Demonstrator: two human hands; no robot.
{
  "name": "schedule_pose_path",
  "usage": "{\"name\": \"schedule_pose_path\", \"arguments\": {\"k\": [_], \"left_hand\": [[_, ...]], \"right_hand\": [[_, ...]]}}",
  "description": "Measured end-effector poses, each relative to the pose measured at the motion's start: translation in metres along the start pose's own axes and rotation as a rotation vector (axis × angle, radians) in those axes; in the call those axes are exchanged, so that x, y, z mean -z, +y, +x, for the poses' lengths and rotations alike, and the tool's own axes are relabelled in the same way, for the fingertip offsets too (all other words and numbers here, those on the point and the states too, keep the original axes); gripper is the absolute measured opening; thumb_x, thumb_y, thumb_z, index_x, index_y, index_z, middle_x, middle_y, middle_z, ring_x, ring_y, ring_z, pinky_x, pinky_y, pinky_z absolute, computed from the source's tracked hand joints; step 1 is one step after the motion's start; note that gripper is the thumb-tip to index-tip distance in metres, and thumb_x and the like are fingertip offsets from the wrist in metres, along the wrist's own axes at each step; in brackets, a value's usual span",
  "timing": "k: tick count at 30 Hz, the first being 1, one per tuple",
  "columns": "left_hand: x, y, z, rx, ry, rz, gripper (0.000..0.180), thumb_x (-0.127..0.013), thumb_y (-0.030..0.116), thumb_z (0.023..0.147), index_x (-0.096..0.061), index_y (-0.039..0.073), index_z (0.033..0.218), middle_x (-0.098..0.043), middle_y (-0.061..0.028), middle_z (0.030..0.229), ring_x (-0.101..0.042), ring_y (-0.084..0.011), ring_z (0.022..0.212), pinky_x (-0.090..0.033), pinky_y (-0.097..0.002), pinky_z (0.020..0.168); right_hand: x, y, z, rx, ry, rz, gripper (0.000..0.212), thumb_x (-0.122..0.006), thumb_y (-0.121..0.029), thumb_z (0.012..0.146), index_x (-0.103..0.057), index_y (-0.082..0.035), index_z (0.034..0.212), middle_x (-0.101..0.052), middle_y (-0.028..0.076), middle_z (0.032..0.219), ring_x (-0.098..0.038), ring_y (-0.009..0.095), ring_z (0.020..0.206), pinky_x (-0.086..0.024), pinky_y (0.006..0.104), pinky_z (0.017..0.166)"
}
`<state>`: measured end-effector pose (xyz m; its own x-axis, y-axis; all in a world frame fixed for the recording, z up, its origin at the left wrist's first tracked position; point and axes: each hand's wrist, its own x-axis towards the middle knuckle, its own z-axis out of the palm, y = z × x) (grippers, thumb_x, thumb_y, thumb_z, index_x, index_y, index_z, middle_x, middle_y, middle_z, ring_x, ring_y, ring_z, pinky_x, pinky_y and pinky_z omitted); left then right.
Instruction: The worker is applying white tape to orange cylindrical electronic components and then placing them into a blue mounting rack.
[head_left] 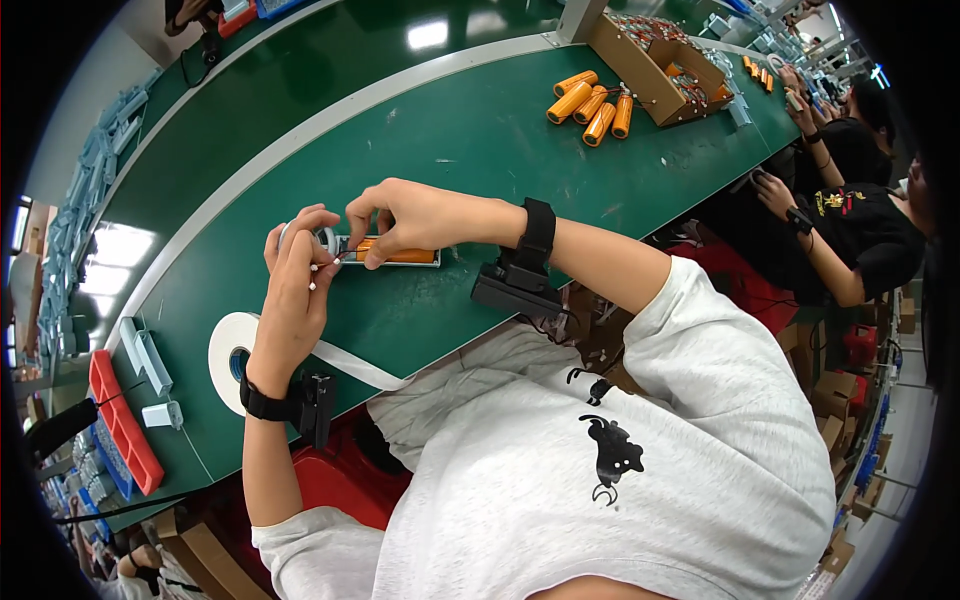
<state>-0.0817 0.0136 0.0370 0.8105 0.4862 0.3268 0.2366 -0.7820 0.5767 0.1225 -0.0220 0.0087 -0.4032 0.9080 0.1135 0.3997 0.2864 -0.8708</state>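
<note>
An orange cylindrical battery lies in a narrow light-grey casing on the green bench. My left hand is closed around the casing's left end, where a round whitish part shows between the fingers. Thin dark and red wires come from the battery's left end, and small white connectors hang against the left fingers. From the right, my right hand reaches over the battery, thumb against it and fingertips bent at the wires. The exact contact of those fingertips is partly hidden.
A roll of white tape stands left of my left wrist, its loose strip running to the bench edge. Grey casing pieces and a red tray lie farther left. Several orange batteries and a cardboard box of wired parts lie far right, near co-workers.
</note>
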Motion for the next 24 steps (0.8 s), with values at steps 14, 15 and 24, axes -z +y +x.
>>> {"name": "schedule_pose_path", "arguments": {"k": [14,15,24], "left_hand": [[0.013,0.008,0.043,0.258,-0.42,0.238,0.027,-0.068,0.008,0.07,-0.064,0.003,0.097,-0.061,-0.0102,0.091,-0.049,-0.0253,0.094,-0.034,-0.038,0.085],[0.014,0.001,0.046,0.265,-0.463,0.184,0.025,-0.069,0.009,0.069,-0.066,0.003,0.093,-0.062,-0.011,0.086,-0.051,-0.026,0.088,-0.036,-0.0374,0.081],[0.001,0.014,0.049,0.39,-0.383,0.287,0.017,-0.071,0.008,0.066,-0.069,0.0,0.081,-0.062,-0.0158,0.075,-0.055,-0.0298,0.07,-0.043,-0.0373,0.069]], "right_hand": [[-0.021,-0.006,-0.023,-0.198,0.173,0.212,0.031,-0.054,0.002,0.074,-0.055,-0.003,0.105,-0.06,0.015,0.098,-0.059,0.027,0.086,-0.045,0.0344,0.077],[-0.016,-0.005,-0.024,-0.188,0.11,0.153,0.031,-0.054,0.003,0.074,-0.055,-0.002,0.104,-0.06,0.016,0.098,-0.058,0.028,0.086,-0.045,0.0352,0.078],[-0.019,-0.022,-0.028,-0.281,0.124,0.134,0.031,-0.052,0.004,0.074,-0.053,0.001,0.104,-0.059,0.019,0.096,-0.056,0.032,0.09,-0.044,0.0357,0.081]]}}
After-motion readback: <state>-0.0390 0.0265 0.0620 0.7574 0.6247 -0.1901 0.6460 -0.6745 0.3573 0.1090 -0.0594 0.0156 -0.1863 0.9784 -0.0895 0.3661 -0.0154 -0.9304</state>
